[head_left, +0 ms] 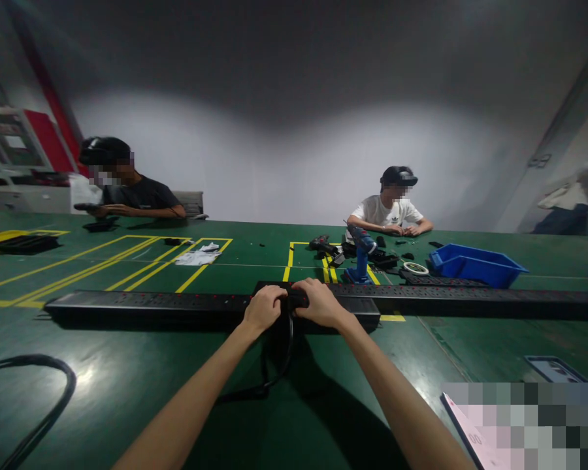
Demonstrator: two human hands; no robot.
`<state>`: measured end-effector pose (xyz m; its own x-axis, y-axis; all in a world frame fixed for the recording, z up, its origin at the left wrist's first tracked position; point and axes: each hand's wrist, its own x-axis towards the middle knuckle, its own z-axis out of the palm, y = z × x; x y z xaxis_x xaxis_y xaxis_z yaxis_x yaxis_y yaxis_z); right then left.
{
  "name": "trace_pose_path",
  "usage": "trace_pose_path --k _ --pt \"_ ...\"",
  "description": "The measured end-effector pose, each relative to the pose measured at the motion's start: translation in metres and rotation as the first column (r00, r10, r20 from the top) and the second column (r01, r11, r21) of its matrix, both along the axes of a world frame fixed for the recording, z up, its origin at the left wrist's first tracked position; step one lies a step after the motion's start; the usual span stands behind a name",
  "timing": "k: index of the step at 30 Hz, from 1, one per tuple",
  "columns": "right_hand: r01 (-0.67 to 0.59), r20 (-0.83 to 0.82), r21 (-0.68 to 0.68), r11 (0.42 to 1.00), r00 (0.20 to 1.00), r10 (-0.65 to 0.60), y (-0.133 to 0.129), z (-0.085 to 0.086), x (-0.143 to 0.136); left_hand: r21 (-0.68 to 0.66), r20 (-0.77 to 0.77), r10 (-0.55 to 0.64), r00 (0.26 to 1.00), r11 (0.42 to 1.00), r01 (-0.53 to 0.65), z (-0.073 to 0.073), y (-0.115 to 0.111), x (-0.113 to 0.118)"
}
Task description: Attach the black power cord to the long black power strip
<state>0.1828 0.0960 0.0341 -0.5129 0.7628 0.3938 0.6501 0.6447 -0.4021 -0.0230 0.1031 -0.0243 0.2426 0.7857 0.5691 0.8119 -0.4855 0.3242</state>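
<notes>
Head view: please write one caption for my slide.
Left hand and right hand with a black cable at a power strip, blue cordless drill beyond.

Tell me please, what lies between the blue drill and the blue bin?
Between the drill and the bin lie a white ring and some black parts, as the head view shows.

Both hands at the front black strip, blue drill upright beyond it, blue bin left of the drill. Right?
No, the blue bin is right of the drill, per the head view. The rest stands: left hand and right hand at the front black strip, drill upright beyond it.
</notes>
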Motion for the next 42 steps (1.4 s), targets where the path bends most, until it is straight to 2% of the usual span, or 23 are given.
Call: trace_pose_path --k 1,4,12,19,22,26,29,32,36,38,42 --pt "-0.042 0.057 0.038 0.998 0.998 0.04 0.002 -0.001 -0.003 -0.004 -0.004 0.003 1.0 1.0 -0.003 0.0 0.0 0.0" --pt "-0.094 0.148 0.039 0.995 0.985 0.087 0.004 -0.006 -0.013 -0.02 -0.012 0.019 1.0 1.0 -0.02 0.001 -0.001 0.0" --pt "-0.154 0.068 0.085 0.984 0.987 0.149 -0.001 -0.02 -0.017 -0.057 0.017 0.032 0.999 0.998 -0.031 0.001 -0.002 0.002" --pt "-0.093 -0.029 -0.036 0.995 0.995 0.091 0.016 -0.007 -0.019 -0.102 0.029 0.016 0.999 0.995 -0.013 0.006 -0.006 0.001" --pt "-0.101 0.042 -0.007 0.995 0.994 0.101 0.019 -0.004 -0.018 -0.09 0.04 0.011 0.999 0.996 -0.007 0.006 -0.005 0.001" --pt "-0.106 0.082 0.069 0.992 0.992 0.101 0.008 -0.014 -0.012 -0.021 0.065 0.043 0.997 0.999 -0.042 0.004 -0.005 0.003" --pt "-0.08 -0.003 0.089 0.993 0.997 0.081 -0.003 -0.026 -0.01 -0.004 0.079 0.037 0.996 0.999 -0.037 0.004 -0.007 0.005" --pt "-0.031 -0.212 0.097 0.995 0.976 0.051 -0.006 -0.03 -0.013 -0.027 0.091 0.043 0.995 0.999 -0.041 0.006 -0.008 0.005" --pt "0.139 -0.514 0.071 0.988 0.854 -0.083 -0.012 -0.028 -0.016 -0.038 0.095 0.05 0.994 0.998 -0.047 0.008 -0.008 0.004" --pt "0.157 -0.52 0.074 0.985 0.849 -0.096 -0.021 -0.032 -0.014 -0.04 0.098 0.056 0.994 0.998 -0.052 0.008 -0.008 0.005" --pt "0.078 -0.348 0.148 0.986 0.937 -0.022 -0.04 -0.044 -0.009 -0.043 0.097 0.063 0.993 0.997 -0.059 0.008 -0.009 0.005"
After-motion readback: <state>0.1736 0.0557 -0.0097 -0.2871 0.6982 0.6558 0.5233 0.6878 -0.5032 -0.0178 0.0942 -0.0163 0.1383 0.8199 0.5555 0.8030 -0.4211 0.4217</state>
